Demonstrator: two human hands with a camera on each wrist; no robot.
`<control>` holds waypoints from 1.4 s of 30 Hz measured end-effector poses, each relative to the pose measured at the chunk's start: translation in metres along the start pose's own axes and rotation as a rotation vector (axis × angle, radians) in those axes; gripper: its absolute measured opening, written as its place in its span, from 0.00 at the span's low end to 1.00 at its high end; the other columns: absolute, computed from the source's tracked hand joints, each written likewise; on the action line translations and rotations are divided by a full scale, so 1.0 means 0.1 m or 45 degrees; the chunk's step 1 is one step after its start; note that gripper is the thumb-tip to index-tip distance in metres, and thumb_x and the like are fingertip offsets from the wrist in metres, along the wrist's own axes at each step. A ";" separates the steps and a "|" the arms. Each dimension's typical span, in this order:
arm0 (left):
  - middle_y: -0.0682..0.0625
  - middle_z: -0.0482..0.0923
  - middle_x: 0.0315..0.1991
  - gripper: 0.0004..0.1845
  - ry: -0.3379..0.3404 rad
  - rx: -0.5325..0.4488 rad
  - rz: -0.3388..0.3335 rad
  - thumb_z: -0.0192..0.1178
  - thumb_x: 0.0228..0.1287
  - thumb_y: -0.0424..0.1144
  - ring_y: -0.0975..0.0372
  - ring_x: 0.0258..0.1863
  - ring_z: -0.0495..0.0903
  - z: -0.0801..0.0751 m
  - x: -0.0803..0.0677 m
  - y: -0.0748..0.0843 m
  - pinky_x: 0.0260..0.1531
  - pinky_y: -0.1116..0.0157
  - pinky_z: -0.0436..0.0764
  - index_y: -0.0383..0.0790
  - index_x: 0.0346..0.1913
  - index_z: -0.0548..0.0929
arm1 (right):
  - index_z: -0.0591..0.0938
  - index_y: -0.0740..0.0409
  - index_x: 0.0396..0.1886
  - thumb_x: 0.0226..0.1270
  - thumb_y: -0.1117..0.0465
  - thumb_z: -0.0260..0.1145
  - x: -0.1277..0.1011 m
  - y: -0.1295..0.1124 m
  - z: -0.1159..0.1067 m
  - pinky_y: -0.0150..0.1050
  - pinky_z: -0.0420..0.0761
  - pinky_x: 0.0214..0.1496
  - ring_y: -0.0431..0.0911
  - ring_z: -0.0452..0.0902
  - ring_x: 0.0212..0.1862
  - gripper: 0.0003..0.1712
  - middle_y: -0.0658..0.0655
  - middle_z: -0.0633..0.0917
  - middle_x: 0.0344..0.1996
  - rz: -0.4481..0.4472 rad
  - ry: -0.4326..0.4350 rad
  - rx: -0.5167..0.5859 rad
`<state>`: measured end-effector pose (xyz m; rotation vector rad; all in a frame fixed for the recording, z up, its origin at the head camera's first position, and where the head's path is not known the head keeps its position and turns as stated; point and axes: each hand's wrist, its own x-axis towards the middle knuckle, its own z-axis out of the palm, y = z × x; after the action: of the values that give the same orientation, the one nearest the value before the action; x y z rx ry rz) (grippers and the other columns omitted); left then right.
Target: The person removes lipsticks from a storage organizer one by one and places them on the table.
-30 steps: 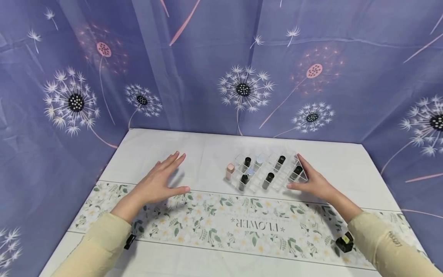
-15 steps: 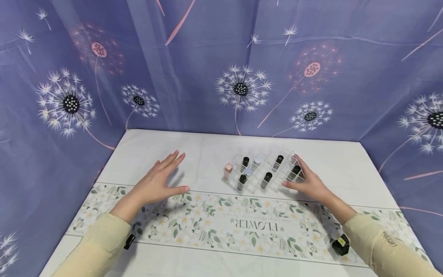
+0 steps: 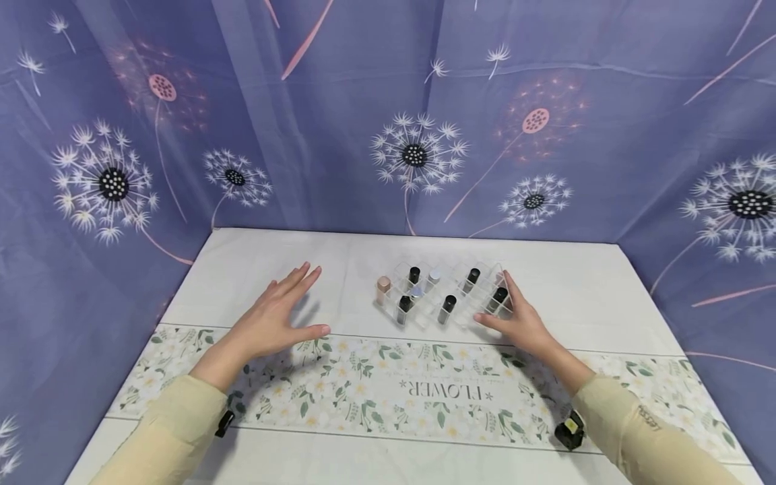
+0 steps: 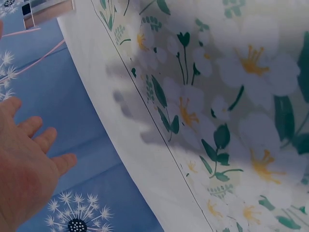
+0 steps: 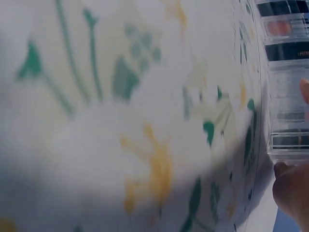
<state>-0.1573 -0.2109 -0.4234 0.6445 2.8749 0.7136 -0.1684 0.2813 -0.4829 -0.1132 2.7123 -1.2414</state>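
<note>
1. Right hand (image 3: 523, 325): gripping the right end of the clear compartmented organizer (image 3: 434, 300).
2. Organizer: holding capped tubes (image 3: 447, 310), on white tablecloth (image 3: 570, 289) beyond the floral band (image 3: 345, 391).
3. Left hand (image 3: 275, 318): fingers spread, left of organizer.

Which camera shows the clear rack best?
The head view, because almost the whole rack shows there, with tubes in it. The right wrist view shows only part, cut off by the right edge. The left wrist view shows just a small piece, at the top left.
</note>
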 end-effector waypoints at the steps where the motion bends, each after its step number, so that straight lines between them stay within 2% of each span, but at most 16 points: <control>1: 0.49 0.40 0.89 0.60 0.001 0.000 0.001 0.69 0.64 0.70 0.47 0.87 0.44 0.00 0.00 0.00 0.83 0.39 0.42 0.53 0.89 0.48 | 0.32 0.52 0.89 0.70 0.44 0.77 0.01 -0.01 0.02 0.73 0.59 0.78 0.78 0.50 0.80 0.72 0.73 0.42 0.85 0.003 0.008 0.004; 9: 0.50 0.41 0.89 0.60 0.003 -0.016 0.016 0.68 0.63 0.72 0.48 0.87 0.45 0.05 0.07 0.03 0.83 0.40 0.42 0.55 0.89 0.48 | 0.33 0.53 0.89 0.69 0.45 0.78 0.07 -0.07 0.12 0.71 0.57 0.80 0.76 0.50 0.81 0.72 0.76 0.47 0.84 0.008 0.043 0.015; 16: 0.50 0.42 0.88 0.59 0.009 -0.027 0.070 0.68 0.65 0.70 0.50 0.86 0.48 0.04 0.25 0.13 0.84 0.43 0.46 0.53 0.89 0.49 | 0.35 0.54 0.89 0.68 0.47 0.79 0.09 -0.11 0.18 0.68 0.55 0.82 0.75 0.50 0.81 0.72 0.76 0.50 0.84 0.003 0.062 0.046; 21: 0.52 0.45 0.88 0.59 -0.004 -0.080 0.061 0.69 0.65 0.69 0.48 0.85 0.51 0.02 0.38 0.18 0.82 0.41 0.54 0.52 0.89 0.50 | 0.35 0.54 0.89 0.68 0.46 0.79 0.11 -0.14 0.22 0.68 0.57 0.81 0.75 0.52 0.81 0.72 0.76 0.49 0.84 0.000 0.059 0.048; 25: 0.51 0.51 0.87 0.56 0.017 -0.138 0.052 0.71 0.65 0.67 0.46 0.84 0.56 0.00 0.47 0.21 0.79 0.38 0.60 0.52 0.88 0.55 | 0.35 0.53 0.89 0.67 0.45 0.80 0.12 -0.17 0.24 0.68 0.57 0.81 0.75 0.52 0.80 0.73 0.74 0.47 0.85 0.003 0.068 0.041; 32: 0.47 0.65 0.82 0.49 0.061 -0.195 0.053 0.74 0.66 0.59 0.46 0.80 0.64 -0.01 0.60 0.22 0.79 0.43 0.64 0.50 0.85 0.64 | 0.36 0.55 0.89 0.67 0.45 0.80 0.14 -0.18 0.28 0.68 0.59 0.81 0.75 0.52 0.81 0.73 0.73 0.47 0.85 -0.001 0.075 0.026; 37: 0.47 0.69 0.80 0.46 0.059 -0.221 0.066 0.76 0.66 0.54 0.46 0.79 0.67 0.02 0.69 0.23 0.78 0.44 0.65 0.50 0.83 0.68 | 0.35 0.54 0.89 0.66 0.43 0.80 0.13 -0.20 0.26 0.68 0.57 0.81 0.74 0.50 0.82 0.74 0.72 0.46 0.86 0.006 0.046 0.016; 42: 0.47 0.71 0.78 0.45 0.037 -0.253 0.086 0.77 0.65 0.53 0.47 0.78 0.68 0.06 0.77 0.28 0.78 0.45 0.66 0.50 0.82 0.70 | 0.32 0.52 0.89 0.65 0.42 0.80 0.08 -0.19 0.13 0.68 0.55 0.82 0.72 0.45 0.83 0.76 0.67 0.41 0.87 -0.019 -0.050 0.014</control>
<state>-0.2148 -0.1533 -0.4156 0.7113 2.7703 1.0101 -0.1738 0.2584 -0.4776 -0.1553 2.6759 -1.2444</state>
